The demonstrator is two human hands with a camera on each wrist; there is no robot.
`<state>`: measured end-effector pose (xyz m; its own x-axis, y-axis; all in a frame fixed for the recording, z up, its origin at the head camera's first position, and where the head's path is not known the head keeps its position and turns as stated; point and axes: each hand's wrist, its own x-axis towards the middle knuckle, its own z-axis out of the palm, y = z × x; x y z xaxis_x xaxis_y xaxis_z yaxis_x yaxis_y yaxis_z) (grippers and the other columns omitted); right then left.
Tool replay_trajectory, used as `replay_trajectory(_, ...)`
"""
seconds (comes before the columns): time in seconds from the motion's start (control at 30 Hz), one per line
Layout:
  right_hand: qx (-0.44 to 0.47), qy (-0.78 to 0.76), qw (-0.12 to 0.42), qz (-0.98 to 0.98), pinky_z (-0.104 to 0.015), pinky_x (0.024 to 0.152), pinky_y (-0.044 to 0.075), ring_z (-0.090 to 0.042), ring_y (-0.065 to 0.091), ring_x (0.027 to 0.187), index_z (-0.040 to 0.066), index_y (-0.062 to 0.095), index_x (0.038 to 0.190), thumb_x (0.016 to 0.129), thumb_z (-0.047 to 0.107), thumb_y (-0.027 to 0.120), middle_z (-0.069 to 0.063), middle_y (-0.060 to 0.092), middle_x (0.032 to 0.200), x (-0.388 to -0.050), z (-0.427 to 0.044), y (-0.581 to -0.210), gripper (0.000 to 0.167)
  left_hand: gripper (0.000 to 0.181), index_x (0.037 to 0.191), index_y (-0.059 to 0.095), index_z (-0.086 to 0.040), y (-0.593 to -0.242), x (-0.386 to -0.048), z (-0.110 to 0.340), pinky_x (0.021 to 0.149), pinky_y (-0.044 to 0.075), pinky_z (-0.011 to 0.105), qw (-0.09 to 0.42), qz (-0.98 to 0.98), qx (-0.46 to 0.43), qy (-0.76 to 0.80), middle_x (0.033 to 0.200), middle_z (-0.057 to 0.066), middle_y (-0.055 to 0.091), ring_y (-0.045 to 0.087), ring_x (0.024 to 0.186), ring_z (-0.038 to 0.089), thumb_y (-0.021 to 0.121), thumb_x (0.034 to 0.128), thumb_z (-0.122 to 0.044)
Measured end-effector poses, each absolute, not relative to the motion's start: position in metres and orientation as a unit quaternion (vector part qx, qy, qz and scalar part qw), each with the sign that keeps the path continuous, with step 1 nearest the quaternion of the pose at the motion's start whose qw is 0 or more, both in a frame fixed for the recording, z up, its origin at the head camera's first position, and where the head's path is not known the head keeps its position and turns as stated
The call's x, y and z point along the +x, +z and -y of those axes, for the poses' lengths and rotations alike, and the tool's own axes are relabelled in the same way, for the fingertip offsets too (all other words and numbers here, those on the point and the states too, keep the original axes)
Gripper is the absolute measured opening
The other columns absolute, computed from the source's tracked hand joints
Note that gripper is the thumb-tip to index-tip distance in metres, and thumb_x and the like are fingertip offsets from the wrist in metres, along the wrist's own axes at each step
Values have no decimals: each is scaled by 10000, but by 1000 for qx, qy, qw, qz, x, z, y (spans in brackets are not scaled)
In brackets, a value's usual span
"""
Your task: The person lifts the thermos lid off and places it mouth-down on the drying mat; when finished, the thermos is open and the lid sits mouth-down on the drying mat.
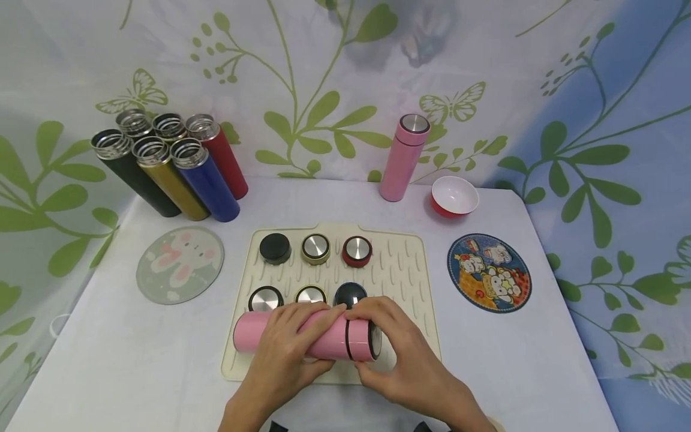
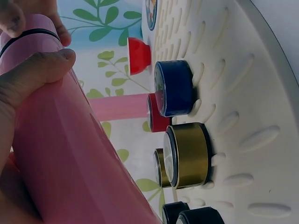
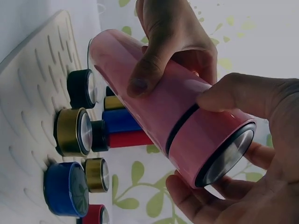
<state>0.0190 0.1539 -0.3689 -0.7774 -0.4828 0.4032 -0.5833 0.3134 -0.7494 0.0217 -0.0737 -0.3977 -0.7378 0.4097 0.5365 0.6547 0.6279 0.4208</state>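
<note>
A pink thermos bottle (image 1: 251,332) lies sideways in both hands, above the front of a cream ridged mat (image 1: 402,270). My left hand (image 1: 288,345) grips its body, thumb along the near side. At the bottle's right end, my right hand (image 1: 405,360) holds the pink lid (image 3: 205,144) between thumb and curled fingers. That lid has a steel top with a black ring and sits on the bottle, a dark seam between them. Behind the bottle, lids stand on the mat, among them a blue lid (image 2: 176,88) and a gold lid (image 2: 189,154).
Several lidless bottles, including a blue bottle (image 1: 207,183), stand at the back left. Another pink bottle (image 1: 402,162), with its lid on, stands at the back beside a red bowl (image 1: 453,201). Round mats lie left, a rabbit mat (image 1: 180,264), and right, a cartoon mat (image 1: 488,273).
</note>
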Motion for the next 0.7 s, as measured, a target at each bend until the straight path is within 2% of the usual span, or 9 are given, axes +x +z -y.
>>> replay_trajectory(0.07, 339, 481, 66, 806, -256, 1011, 424, -198, 519, 1200, 144, 569, 1317, 656, -8, 838, -20, 535, 1317, 19, -154, -369, 729, 837, 1369, 621, -225, -398, 22, 74, 937, 435, 469, 197, 880, -302, -308, 1196, 13, 636, 599, 1079, 223, 913, 585, -181)
replay_trajectory(0.13, 332, 482, 65, 809, -256, 959, 467, -186, 534, 1183, 140, 544, 1362, 683, 57, 875, -15, 537, 1333, 19, -155, -368, 759, 842, 1374, 616, -227, -398, 21, 74, 938, 434, 467, 195, 881, -301, -309, 1196, 10, 635, 599, 1077, 225, 910, 586, -178)
replay_trajectory(0.2, 302, 489, 40, 817, -264, 870, 517, -156, 554, 1143, 161, 504, 1414, 735, 172, 893, 19, 548, 1328, 20, -156, -367, 782, 844, 1377, 612, -230, -398, 21, 74, 940, 433, 464, 193, 882, -300, -308, 1201, 8, 633, 596, 1076, 232, 906, 588, -180)
replay_trajectory(0.27, 259, 497, -2, 829, -268, 752, 549, -117, 590, 1038, 200, 478, 1440, 787, 299, 870, 66, 584, 1256, 21, -156, -366, 768, 844, 1381, 609, -235, -399, 22, 73, 942, 431, 462, 191, 883, -301, -306, 1206, 7, 632, 593, 1077, 238, 911, 594, -197)
replay_trajectory(0.37, 198, 504, -75, 837, -276, 617, 554, -84, 618, 884, 243, 504, 1405, 879, 398, 771, 106, 631, 1104, 21, -156, -365, 610, 847, 1385, 605, -239, -399, 22, 72, 951, 427, 461, 189, 884, -304, -302, 1211, 10, 632, 591, 1082, 241, 917, 598, -214)
replay_trajectory(0.47, 176, 514, -114, 832, -289, 554, 551, -92, 633, 780, 247, 561, 1306, 921, 396, 723, 90, 651, 988, 20, -156, -365, 443, 846, 1381, 608, -239, -400, 22, 71, 953, 425, 461, 193, 882, -307, -300, 1203, 6, 635, 592, 1083, 233, 920, 595, -220)
replay_trajectory(0.6, 182, 531, -105, 821, -297, 534, 551, -104, 629, 721, 267, 598, 1217, 895, 352, 764, 76, 654, 960, 21, -156, -363, 371, 846, 1377, 611, -242, -399, 22, 70, 947, 428, 464, 199, 880, -312, -300, 1195, 3, 639, 595, 1079, 230, 921, 590, -220)
replay_trajectory(0.7, 206, 522, -71, 825, -273, 554, 544, -85, 613, 757, 279, 602, 1233, 853, 327, 809, 110, 650, 1012, 22, -157, -362, 436, 855, 1385, 606, -243, -397, 23, 71, 943, 431, 468, 197, 881, -311, -297, 1199, 7, 640, 595, 1081, 227, 926, 592, -221)
